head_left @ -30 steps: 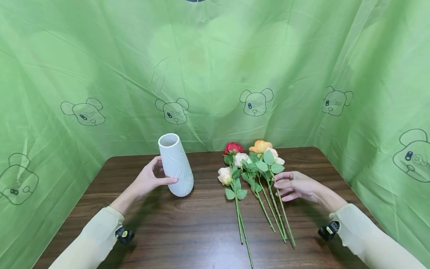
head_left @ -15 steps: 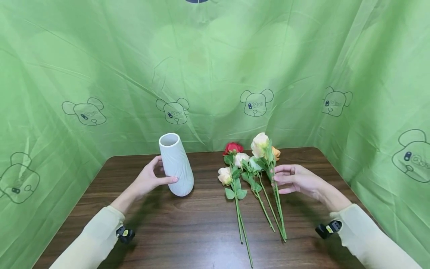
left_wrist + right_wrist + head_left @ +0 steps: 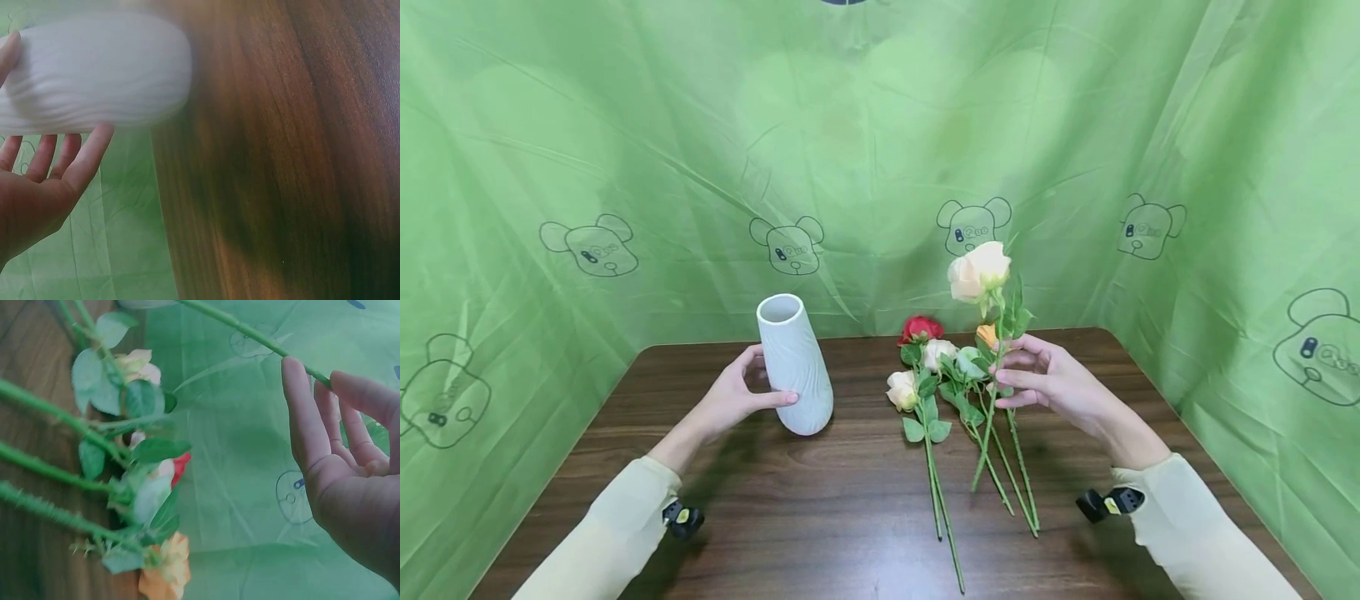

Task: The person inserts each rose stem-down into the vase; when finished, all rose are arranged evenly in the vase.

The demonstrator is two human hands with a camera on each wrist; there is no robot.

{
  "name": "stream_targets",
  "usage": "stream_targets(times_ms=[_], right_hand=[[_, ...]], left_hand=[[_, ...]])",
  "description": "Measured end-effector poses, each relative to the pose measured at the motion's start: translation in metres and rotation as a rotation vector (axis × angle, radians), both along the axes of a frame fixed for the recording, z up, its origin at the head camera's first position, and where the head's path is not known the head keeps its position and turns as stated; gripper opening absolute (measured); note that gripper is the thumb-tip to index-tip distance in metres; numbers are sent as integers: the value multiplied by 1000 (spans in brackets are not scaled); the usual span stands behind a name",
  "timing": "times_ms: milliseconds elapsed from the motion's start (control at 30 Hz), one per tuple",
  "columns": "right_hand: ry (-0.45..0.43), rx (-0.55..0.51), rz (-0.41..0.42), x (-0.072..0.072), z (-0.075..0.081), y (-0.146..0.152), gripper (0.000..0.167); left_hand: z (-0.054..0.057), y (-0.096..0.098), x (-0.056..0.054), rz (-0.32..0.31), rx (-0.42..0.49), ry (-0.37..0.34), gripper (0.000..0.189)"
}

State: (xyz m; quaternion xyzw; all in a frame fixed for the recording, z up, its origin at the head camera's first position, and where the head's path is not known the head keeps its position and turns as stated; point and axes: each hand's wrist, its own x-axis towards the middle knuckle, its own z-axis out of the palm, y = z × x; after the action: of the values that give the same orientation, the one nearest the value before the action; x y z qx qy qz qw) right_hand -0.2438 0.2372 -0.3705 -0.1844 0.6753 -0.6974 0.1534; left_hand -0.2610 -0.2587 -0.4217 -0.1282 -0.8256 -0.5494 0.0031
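My left hand (image 3: 737, 396) holds a white vase (image 3: 799, 375) with a wavy surface, thumb on the near side; the vase stands on the left half of the table, leaning slightly in the head view. In the left wrist view, fingers show along the lower edge of the vase (image 3: 106, 75). Thumb and fingers of my right hand (image 3: 1060, 383) pinch the green stem of a pale peach rose (image 3: 979, 273), its bloom raised above the other flowers. The right wrist view shows that stem (image 3: 250, 332) between the fingertips, with the bloom out of sight.
Below the raised rose lie a red rose (image 3: 920, 330), an orange rose (image 3: 987, 336), a pale pink rose (image 3: 937, 355) and a cream rose (image 3: 902, 391), stems toward the near edge. Green cloth (image 3: 865, 167) surrounds the brown wooden table (image 3: 820, 525) at back and sides.
My right hand has lifted the pale peach rose off the pile, moving up and slightly left, and its stem has left the other stems. The left hand and vase stay in place.
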Motion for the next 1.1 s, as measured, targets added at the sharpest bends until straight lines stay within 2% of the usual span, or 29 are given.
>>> stream_targets(times_ms=[233,500,633,800,900,1100], right_hand=[[21,1,47,-8,13,-24,24],[46,9,57,-16,29,-67,31],[50,-1,99,-22,36,-89,37],[94,7,178,-28,47,-110,27],[115,7,204,-32,57,-121,18],[87,-46,220,-36,80,-138,21]], left_hand=[[0,-1,0,0,1,2,78],[3,0,-2,-1,-1,-2,79],[2,1,-2,1,-12,-3,80],[0,0,-1,2,-29,-3,81],[1,1,0,2,-25,-1,80],[4,1,1,1,-20,-5,81]])
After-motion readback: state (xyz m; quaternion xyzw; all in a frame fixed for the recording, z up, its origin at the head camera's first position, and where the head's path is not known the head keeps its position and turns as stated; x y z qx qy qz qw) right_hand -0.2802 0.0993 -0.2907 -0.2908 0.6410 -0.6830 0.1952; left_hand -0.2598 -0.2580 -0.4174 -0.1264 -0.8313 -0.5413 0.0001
